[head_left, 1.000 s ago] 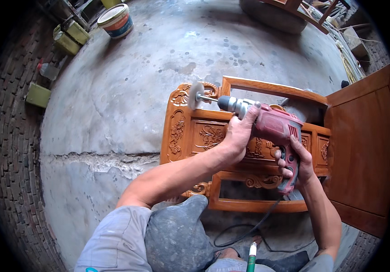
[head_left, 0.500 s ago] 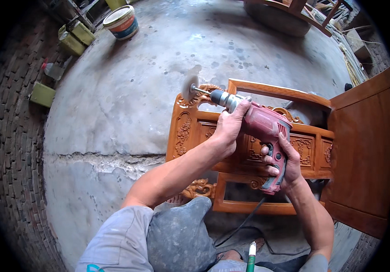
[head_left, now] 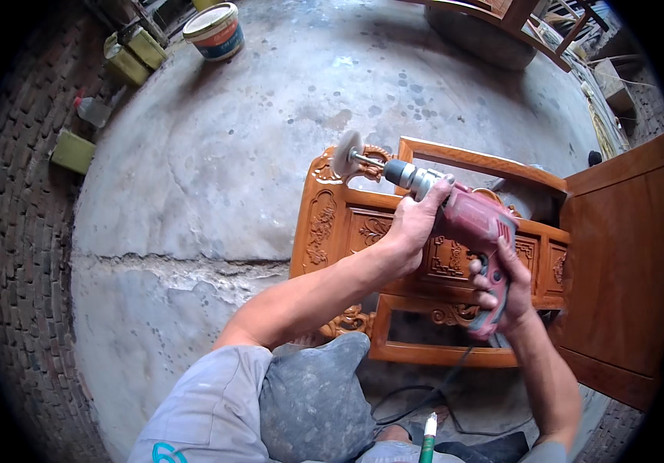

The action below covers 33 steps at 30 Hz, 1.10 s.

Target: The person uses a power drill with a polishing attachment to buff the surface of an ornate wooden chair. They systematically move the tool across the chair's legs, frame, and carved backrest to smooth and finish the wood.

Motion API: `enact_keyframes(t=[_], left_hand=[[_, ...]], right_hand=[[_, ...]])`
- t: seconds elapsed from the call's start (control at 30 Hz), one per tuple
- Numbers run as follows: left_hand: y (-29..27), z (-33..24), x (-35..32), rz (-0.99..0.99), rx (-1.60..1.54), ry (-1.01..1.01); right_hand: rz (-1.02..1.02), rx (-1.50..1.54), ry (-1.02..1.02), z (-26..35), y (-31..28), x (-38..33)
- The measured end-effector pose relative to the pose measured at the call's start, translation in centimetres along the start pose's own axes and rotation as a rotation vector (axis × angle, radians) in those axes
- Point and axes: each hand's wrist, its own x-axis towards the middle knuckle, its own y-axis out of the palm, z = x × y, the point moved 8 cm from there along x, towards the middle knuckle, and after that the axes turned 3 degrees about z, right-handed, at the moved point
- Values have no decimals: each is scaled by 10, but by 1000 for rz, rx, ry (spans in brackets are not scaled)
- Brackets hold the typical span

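Observation:
Both my hands hold a red power drill point(head_left: 477, 216) above a carved, glossy brown wooden furniture panel point(head_left: 363, 224). My left hand point(head_left: 418, 225) wraps round the drill's front, just behind its metal collar. Around the rear handle close the fingers of my right hand point(head_left: 508, 282). A round, pale disc point(head_left: 346, 154) is fixed on a shaft in the drill's chuck. It is over the panel's upper left carved corner; whether it touches the wood I cannot tell. The black cord point(head_left: 449, 372) runs down from the handle.
A plain wooden panel point(head_left: 617, 262) stands at the right, joined to the carved one. A paint bucket point(head_left: 214, 32) and green containers point(head_left: 73, 152) line the far left by a brick wall point(head_left: 19, 270). A crack point(head_left: 185, 266) crosses the concrete floor. Another wooden piece point(head_left: 521, 19) lies at the back.
The drill and both hands have shifted right and slightly down in the picture. The disc has come from the panel's outer edge to over its carved corner. My view has shifted slightly too.

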Motion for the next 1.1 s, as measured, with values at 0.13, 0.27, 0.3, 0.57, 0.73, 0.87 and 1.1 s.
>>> enact_keyframes(t=[0.13, 0.27, 0.3, 0.57, 0.73, 0.87, 1.1], left_hand=[[-19, -6, -24, -4, 29, -20], [-46, -3, -55, -70, 84, -149], [-49, -5, -55, -79, 96, -158], [-52, -30, -41, -114, 90, -21], [-49, -25, -44, -45, 60, 61], [-47, -19, -29, -120, 52, -2], [-30, -23, -39, -44, 24, 98]], right_hand=[[-1, 268, 3, -56, 39, -16], [22, 417, 25, -98, 66, -27], [26, 411, 24, -100, 66, -24], [127, 225, 73, -61, 58, 12], [121, 154, 139, -51, 49, 6], [93, 190, 70, -50, 47, 9], [80, 0, 132, -25, 38, 2]])
